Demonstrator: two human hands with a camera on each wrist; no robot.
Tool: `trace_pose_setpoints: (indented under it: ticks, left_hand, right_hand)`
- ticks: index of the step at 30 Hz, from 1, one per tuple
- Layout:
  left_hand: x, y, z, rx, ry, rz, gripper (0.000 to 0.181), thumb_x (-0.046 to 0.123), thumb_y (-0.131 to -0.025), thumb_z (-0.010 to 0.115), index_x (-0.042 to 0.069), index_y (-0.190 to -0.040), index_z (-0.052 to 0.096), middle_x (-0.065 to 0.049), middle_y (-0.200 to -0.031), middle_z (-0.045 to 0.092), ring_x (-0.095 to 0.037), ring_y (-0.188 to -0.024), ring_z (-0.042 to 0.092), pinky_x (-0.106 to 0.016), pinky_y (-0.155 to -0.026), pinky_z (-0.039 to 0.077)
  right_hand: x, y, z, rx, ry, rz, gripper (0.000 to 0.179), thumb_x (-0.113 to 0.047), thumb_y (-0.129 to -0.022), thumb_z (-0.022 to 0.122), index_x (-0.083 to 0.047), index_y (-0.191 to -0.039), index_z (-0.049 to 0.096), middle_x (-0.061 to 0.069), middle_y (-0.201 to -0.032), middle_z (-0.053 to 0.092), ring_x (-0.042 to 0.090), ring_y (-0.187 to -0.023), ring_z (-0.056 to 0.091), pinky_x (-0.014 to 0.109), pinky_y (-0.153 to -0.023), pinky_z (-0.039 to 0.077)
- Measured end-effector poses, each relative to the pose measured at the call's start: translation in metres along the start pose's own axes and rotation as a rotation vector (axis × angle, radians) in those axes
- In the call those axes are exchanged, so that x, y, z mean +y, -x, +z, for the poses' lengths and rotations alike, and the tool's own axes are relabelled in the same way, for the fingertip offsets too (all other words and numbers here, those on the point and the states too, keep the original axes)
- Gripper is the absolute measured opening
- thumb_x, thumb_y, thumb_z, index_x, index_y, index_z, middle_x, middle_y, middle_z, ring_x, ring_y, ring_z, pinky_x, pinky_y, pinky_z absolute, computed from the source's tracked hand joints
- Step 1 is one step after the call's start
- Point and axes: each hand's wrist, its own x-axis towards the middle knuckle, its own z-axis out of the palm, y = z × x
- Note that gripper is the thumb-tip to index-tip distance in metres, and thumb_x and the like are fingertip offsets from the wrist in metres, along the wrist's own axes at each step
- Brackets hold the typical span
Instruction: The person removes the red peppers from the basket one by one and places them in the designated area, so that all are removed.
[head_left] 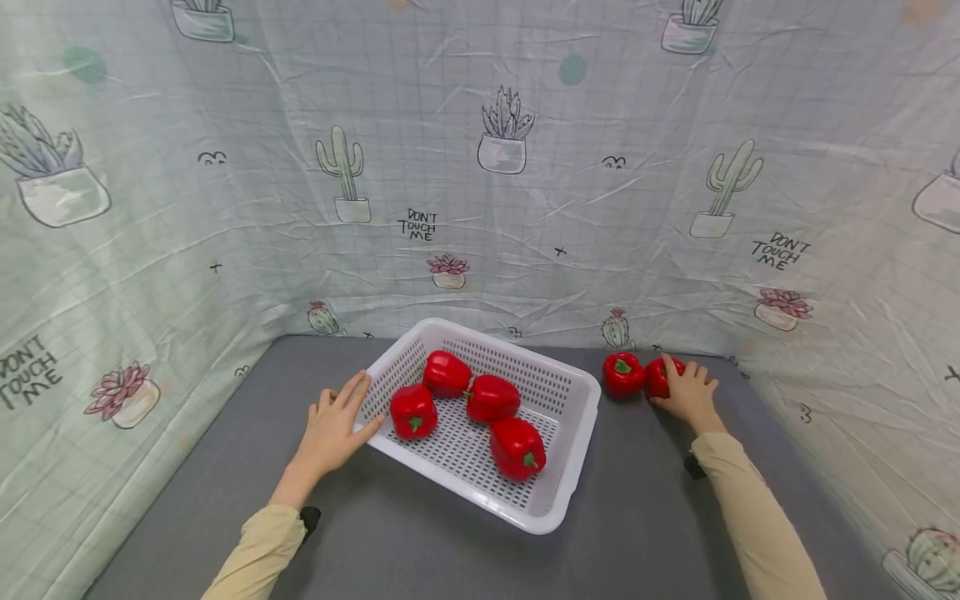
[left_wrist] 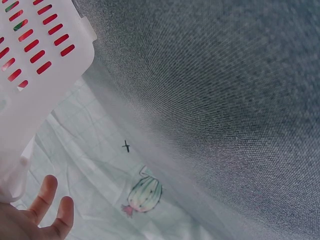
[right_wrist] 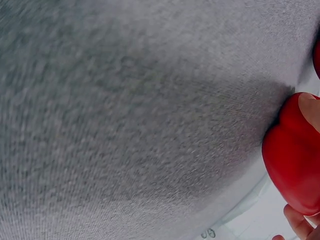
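Note:
A white perforated plastic basket (head_left: 480, 492) sits at an angle on the grey surface, holding several red bell peppers, one of them (head_left: 517, 448) towards its front right. My left hand (head_left: 333, 425) touches the rim at the basket's left corner, fingers mostly straight; in the left wrist view two fingertips (left_wrist: 46, 192) stick out past the basket wall (left_wrist: 47, 95). To the right of the basket, my right hand (head_left: 688, 396) grips a red bell pepper (right_wrist: 292, 155), thumb and fingers on opposite sides. Immediately left of that one stands another bell pepper (head_left: 623, 375) with its green stem showing.
Behind and at both sides hangs a pale fabric backdrop (head_left: 510, 217) printed with cacti and potted plants. It meets the grey surface (head_left: 420, 550) just beyond the basket and the two peppers outside it.

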Motion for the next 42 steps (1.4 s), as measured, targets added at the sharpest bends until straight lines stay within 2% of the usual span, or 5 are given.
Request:
trace_pose_setpoints:
  ticks: [17,30,42]
  left_hand:
    - [0.0,-0.002,0.001,0.006,0.002,0.002,0.069,0.047,-0.082,0.052,0.009,-0.138,0.034,-0.01,-0.143,0.033,-0.031,-0.096,0.037,-0.042,-0.071,0.03]
    - [0.0,0.0,0.002,0.007,0.002,-0.001,0.069,0.045,-0.082,0.053,0.009,-0.138,0.034,-0.011,-0.143,0.033,-0.031,-0.096,0.037,-0.042,-0.07,0.029]
    - [-0.001,0.0,0.004,0.009,0.009,-0.001,0.069,0.045,-0.082,0.054,0.01,-0.138,0.034,-0.01,-0.143,0.033,-0.032,-0.097,0.037,-0.043,-0.071,0.029]
  right_hand:
    - [-0.006,-0.008,0.004,-0.004,0.007,0.052,0.087,-0.029,-0.069,0.073,-0.003,-0.135,0.021,0.041,-0.106,0.031,0.056,-0.103,0.027,0.069,-0.08,0.019]
    - [-0.004,0.007,-0.005,0.13,-0.022,-0.055,0.085,-0.029,-0.067,0.075,-0.007,-0.134,0.027,0.039,-0.114,0.029,0.054,-0.104,0.027,0.067,-0.074,0.021]
    - [-0.031,0.032,-0.027,0.156,-0.046,-0.124,0.08,-0.026,-0.072,0.07,-0.007,-0.136,0.026,0.033,-0.12,0.031,0.049,-0.107,0.027,0.063,-0.074,0.022]
